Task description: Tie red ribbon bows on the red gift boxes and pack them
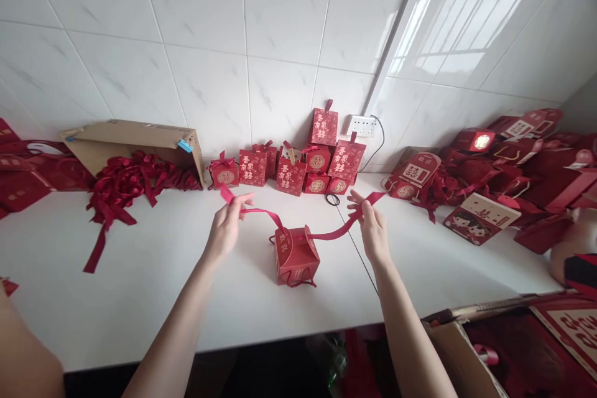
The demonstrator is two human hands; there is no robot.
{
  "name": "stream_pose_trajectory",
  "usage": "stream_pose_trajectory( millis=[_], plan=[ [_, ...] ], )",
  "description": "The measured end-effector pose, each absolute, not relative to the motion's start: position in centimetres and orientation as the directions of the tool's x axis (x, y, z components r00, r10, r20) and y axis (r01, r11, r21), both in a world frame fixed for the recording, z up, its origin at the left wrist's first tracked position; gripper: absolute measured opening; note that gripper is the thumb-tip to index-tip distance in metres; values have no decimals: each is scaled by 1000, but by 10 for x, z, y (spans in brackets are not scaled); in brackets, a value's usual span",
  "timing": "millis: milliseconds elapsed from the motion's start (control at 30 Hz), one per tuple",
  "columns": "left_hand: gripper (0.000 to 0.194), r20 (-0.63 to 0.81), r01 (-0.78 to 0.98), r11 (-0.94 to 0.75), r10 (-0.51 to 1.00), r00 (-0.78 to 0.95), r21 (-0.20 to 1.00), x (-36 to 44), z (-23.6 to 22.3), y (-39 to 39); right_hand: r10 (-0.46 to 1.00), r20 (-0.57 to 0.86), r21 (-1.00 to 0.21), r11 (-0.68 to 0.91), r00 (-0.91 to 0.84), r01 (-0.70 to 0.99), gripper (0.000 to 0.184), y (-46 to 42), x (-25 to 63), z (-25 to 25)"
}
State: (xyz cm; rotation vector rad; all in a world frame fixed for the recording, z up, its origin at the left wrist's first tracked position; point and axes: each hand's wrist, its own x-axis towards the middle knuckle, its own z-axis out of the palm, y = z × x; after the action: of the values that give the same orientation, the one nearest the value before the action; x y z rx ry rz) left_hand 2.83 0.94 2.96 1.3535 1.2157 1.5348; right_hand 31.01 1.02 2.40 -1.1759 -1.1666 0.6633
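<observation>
Box [298, 259] on table [224, 323], left hand [226, 224] and right hand [374, 230] either side, ribbon [333, 236] between. Small boxes [291, 178] behind, by wall [280, 12]. Carton [140, 129] back left, loose ribbons [135, 180] in and before it. Box heap [550, 165] right.

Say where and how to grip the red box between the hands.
Probably pinch the red box by opposite side walls, coming from left and right: it stands upright on the table, and the ribbon extends from both sides of its top.

Small box [303, 256] deep red w/ paler lettering; ribbon [334, 235] brighter, pinkish red. Upright packs [252, 169] dk red, lt floral print + pale characters. Wall tiles [205, 0] wht w/ grey marbling; tabletop [233, 317] wht; cardboard box [135, 129] tan, clip [185, 145] bright blue.
</observation>
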Motion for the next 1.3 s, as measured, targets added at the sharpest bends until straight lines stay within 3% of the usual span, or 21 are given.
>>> stream_pose_trajectory(
  millis=[67, 167, 233, 300, 400, 500, 667, 867, 1067, 1300],
  plan=[
    [41, 395, 334, -356, 917, -57, 873, 42, 55, 10, 864, 458, -883, 416, 208, 218, 45, 11, 291, 50],
    [43, 494, 431, -472, 867, 68, 769, 65, 83, 12, 842, 538, -822, 514, 40, 245, 47, 12, 262, 76],
    [43, 502, 373, -509, 856, 123, 776, 77, 92, 16, 849, 529, -824, 519, -22, 229, 45, 14, 247, 84],
    [44, 466, 207, -496, 867, 177, 844, 86, 95, 20, 879, 474, -865, 476, -54, 156, 36, 15, 237, 88],
    [47, 372, -147, -344, 891, 259, 927, 93, 97, 24, 916, 385, -920, 371, -114, -124, 30, 18, 229, 91],
    [46, 309, -312, -224, 916, 256, 923, 98, 99, 23, 940, 313, -879, 235, -132, -415, 25, 21, 226, 92],
    [44, 303, -337, -221, 929, 212, 915, 102, 106, 18, 939, 318, -849, 220, -133, -480, 32, 20, 229, 90],
    [48, 298, -317, -233, 939, 174, 919, 105, 111, 16, 934, 350, -830, 272, -75, -487, 26, 17, 231, 90],
    [42, 322, -461, -208, 928, 185, 863, 107, 107, 17, 935, 348, -857, 291, -61, -426, 29, 17, 233, 91],
    [27, 338, -228, -292, 919, 202, 929, 107, 102, 19, 918, 393, -841, 336, -51, -424, 25, 23, 232, 94]
  ],
)
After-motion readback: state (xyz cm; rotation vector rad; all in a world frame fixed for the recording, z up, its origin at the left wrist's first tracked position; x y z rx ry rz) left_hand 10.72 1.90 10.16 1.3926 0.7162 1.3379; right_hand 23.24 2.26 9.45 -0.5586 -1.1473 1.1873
